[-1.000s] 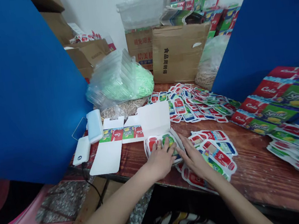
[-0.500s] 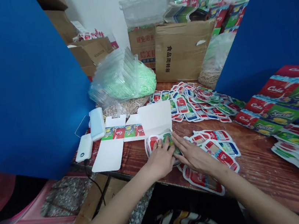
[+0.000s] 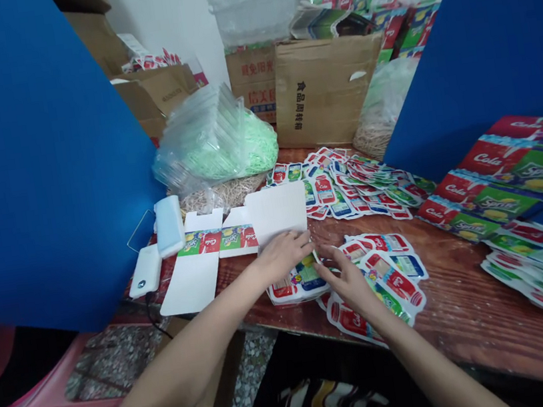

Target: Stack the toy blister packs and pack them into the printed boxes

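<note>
In front of me stands a small box with its white lid flap raised at the back. Inside it lie red and green bottle-shaped packets. My left hand reaches over the box at the foot of the flap, fingers stretched out and palm down, covering part of the contents. Beside the box's right edge is my right hand, its fingers apart and the tips at the rim. Neither hand visibly grips anything. More Cola and Sprite packets lie loose under and beyond my right wrist.
Flattened printed cartons lie to the left, near a white power bank with a cable. A large packet heap spreads behind. Stacked printed cartons stand right. Bagged green shred and a cardboard box line the back.
My left hand has moved up toward the base of the flap, uncovering packets at the box's front. My right hand has drawn slightly back, with its fingers more spread. The view has shifted slightly.
</note>
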Demonstrator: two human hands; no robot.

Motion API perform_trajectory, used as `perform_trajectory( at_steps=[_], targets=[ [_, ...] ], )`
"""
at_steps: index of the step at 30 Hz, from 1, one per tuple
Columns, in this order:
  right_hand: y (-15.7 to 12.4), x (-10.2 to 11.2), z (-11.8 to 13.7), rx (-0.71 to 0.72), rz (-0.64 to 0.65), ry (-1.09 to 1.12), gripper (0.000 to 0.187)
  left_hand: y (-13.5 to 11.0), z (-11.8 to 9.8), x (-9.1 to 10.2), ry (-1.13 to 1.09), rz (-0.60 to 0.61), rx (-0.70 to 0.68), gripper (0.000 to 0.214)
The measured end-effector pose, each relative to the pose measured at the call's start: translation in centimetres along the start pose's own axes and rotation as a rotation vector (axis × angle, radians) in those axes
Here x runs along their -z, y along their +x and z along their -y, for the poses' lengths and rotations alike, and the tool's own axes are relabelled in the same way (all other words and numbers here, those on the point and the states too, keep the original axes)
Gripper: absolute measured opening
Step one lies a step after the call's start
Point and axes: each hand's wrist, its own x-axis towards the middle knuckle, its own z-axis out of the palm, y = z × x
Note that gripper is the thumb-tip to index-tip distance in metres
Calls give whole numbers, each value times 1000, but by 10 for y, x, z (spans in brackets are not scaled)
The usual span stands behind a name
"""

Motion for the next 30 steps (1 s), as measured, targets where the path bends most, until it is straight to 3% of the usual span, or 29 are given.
perform_trajectory(
  at_steps=[4, 7, 14, 19, 26, 30],
  targets=[
    [0, -4, -2, -100, -9, 27, 62, 16, 12, 1, 461, 230, -306, 17],
    [4, 0, -5, -96, 13, 10, 64, 20, 13, -2, 671, 261, -423, 15],
    [12, 2, -10, -72, 36, -71, 64, 18, 11, -11, 749, 261, -390, 10],
    [6, -2, -5, -155, -18, -32, 63, 15, 13, -8, 756, 262, -471, 15],
    [5, 6, -3, -140, -2, 48, 52, 24, 10, -3, 809, 288, -631, 17],
    [2, 6, -8, -115, 9, 41, 52, 26, 10, -7, 822, 311, -635, 20]
  ],
)
